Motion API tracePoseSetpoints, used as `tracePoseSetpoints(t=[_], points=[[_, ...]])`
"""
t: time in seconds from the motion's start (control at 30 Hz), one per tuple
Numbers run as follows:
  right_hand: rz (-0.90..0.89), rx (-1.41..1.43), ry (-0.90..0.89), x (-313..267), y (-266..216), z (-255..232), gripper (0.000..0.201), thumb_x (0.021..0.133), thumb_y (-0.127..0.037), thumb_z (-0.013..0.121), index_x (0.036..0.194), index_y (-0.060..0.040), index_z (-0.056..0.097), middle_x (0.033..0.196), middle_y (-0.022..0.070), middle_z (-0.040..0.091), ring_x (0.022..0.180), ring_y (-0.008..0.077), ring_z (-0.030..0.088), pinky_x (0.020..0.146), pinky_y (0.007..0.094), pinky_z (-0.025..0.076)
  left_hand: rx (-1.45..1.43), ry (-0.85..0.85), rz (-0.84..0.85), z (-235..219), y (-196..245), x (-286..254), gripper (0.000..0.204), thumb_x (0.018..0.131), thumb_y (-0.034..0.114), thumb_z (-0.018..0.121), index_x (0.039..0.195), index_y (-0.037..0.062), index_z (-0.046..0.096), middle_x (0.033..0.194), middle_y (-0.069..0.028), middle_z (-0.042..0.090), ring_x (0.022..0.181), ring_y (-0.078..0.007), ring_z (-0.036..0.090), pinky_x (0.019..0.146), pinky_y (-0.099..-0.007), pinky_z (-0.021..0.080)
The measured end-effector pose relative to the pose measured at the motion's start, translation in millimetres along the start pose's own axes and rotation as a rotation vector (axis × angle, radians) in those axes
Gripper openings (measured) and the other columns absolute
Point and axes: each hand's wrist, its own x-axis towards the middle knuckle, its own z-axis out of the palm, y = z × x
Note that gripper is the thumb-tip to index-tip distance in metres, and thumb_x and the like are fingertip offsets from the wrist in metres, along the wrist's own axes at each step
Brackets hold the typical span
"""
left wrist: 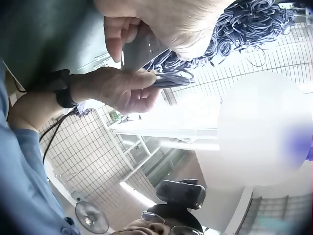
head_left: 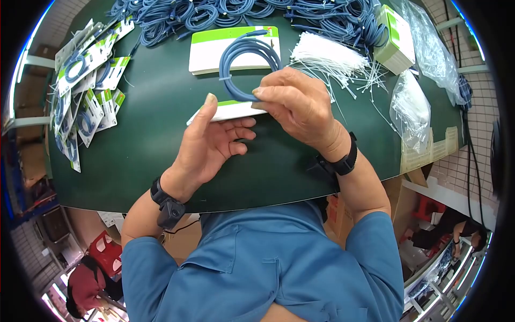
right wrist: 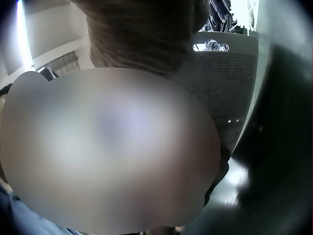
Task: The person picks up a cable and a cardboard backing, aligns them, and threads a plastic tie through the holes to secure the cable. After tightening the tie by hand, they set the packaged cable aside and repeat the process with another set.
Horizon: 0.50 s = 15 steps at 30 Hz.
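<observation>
A coil of blue cable [head_left: 236, 49] stands up from the fingertips of my right hand [head_left: 303, 104], which pinches its lower side. A pale tie band wraps the coil on its left. My left hand [head_left: 201, 145] holds a white and green card [head_left: 230, 111], thumb at its left end and fingers curled beneath. The card, tilted almost edge-on in the head view, lies just below the coil. In the right wrist view the card's printed back [right wrist: 222, 73] shows a hang slot and two small holes.
Blue cable coils [head_left: 193, 13] heap along the far side. A card stack [head_left: 206, 51] lies ahead, with loose white cable ties [head_left: 327, 56] right of it. Carded cables [head_left: 96, 59] pile at left. Another card stack [head_left: 397, 43] and a bag of ties [head_left: 410, 104] are at right.
</observation>
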Motion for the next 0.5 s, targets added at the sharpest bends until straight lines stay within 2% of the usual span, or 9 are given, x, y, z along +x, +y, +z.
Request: tracePoseSetpoints(t=[0.1, 0.2, 0.23, 0.33, 0.47, 0.5], points=[[-0.018, 0.023, -0.037, 1, -6, -2, 0.031, 0.077, 0.0, 0.086, 0.103, -0.004, 0.07, 0.09, 0.0113, 0.072, 0.077, 0.0256, 0.07, 0.063, 0.0323, 0.056, -0.037, 0.034, 0.034, -12, -6, 5, 0.035, 0.106, 0.025, 0.058, 0.128, -0.0015, 0.061, 0.102, -0.0113, 0.071, 0.084, -0.0182, 0.069, 0.072, -0.0286, 0.056], [0.119, -0.018, -0.182, 10, -13, -11, 0.029, 0.072, -0.002, 0.087, 0.098, -0.0058, 0.073, 0.089, 0.0076, 0.071, 0.08, 0.024, 0.069, 0.067, 0.0339, 0.056, 0.01, -0.119, 0.065, -20, 0, 9, 0.033, 0.104, 0.017, 0.056, 0.13, -0.0032, 0.06, 0.107, -0.0128, 0.071, 0.086, -0.0198, 0.07, 0.072, -0.0297, 0.057], [0.117, -0.02, -0.184, 14, -15, -14, 0.029, 0.072, -0.002, 0.087, 0.098, -0.0058, 0.073, 0.089, 0.0076, 0.071, 0.08, 0.024, 0.069, 0.067, 0.0339, 0.056, 0.008, -0.122, 0.067, -19, 0, 10, 0.033, 0.104, 0.017, 0.056, 0.13, -0.0032, 0.06, 0.107, -0.0128, 0.071, 0.086, -0.0198, 0.07, 0.072, -0.0297, 0.057], [0.138, -0.116, -0.22, 25, -19, -24, 0.027, 0.07, -0.004, 0.087, 0.094, -0.0075, 0.076, 0.089, 0.0038, 0.071, 0.082, 0.0228, 0.066, 0.07, 0.0351, 0.054, 0.172, -0.088, 0.21, 3, 6, 13, 0.032, 0.103, 0.013, 0.055, 0.131, -0.0032, 0.059, 0.111, -0.0143, 0.071, 0.089, -0.0223, 0.071, 0.073, -0.0317, 0.058], [0.177, -0.193, -0.21, 25, -18, -29, 0.028, 0.07, -0.006, 0.087, 0.096, -0.0087, 0.077, 0.089, 0.0023, 0.072, 0.082, 0.0229, 0.063, 0.07, 0.0357, 0.052, 0.303, -0.139, 0.327, 15, 9, 25, 0.034, 0.101, 0.01, 0.056, 0.132, -0.0031, 0.057, 0.117, -0.0164, 0.07, 0.091, -0.0245, 0.072, 0.075, -0.0331, 0.059], [0.184, -0.199, -0.208, 23, -18, -31, 0.028, 0.07, -0.006, 0.087, 0.096, -0.0087, 0.077, 0.089, 0.0023, 0.072, 0.082, 0.0229, 0.063, 0.07, 0.0357, 0.052, 0.362, -0.158, 0.335, 12, 8, 30, 0.04, 0.1, 0.012, 0.06, 0.137, -0.0021, 0.054, 0.119, -0.0171, 0.069, 0.095, -0.0254, 0.073, 0.078, -0.0341, 0.06]])
